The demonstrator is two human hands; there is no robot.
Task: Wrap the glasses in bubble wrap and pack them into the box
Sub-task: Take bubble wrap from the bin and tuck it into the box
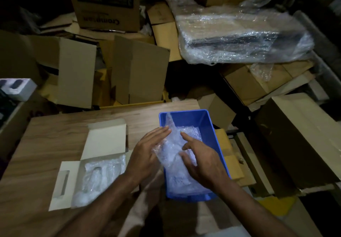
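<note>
Bubble-wrapped bundle (172, 155) over near-left part of blue bin (217, 144), long axis running near-to-far, loose tail of wrap rising toward far-left corner. Glass inside not discernible through wrap. Flanked both sides: left hand (147, 152) flat against left face, fingers straight; right hand (200, 158) over right side, thumb pressing the wrap, index extended; neither curled round it. Both equally near. More bubble wrap lining bin floor. White box (92, 163) open just left on wooden table (46, 135), holding wrapped pieces already.
</note>
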